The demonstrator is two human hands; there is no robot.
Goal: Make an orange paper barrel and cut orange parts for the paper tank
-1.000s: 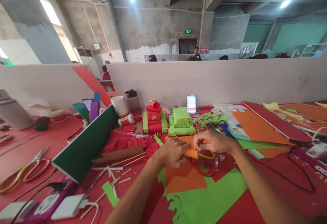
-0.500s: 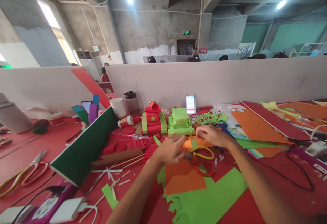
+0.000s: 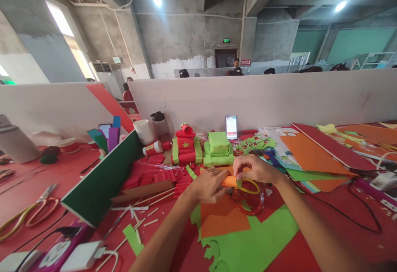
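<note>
A small orange paper roll (image 3: 228, 181) with a green end lies under my hands, in front of the green paper model. My left hand (image 3: 207, 185) is closed over its left part, hiding much of it. At the green right end, the fingers of my right hand (image 3: 254, 169) are bent in a pinch against the roll. Just below my right hand are scissors (image 3: 249, 211) with yellow and red handles, partly covered. An orange sheet (image 3: 221, 220) lies nearest my left wrist, on top of a cut green sheet (image 3: 260, 243).
Behind my hands stand a red and green paper tank (image 3: 186, 146), a green paper model (image 3: 218, 146) and a phone (image 3: 231, 127). A dark green board (image 3: 105, 177) leans at left, near red paper pieces (image 3: 149, 175). Coloured sheets (image 3: 313, 152) pile up at right.
My right hand has moved slightly left and down, and its fingers have come onto the roll's green end. The roll has shifted a little, while my left hand stays over it.
</note>
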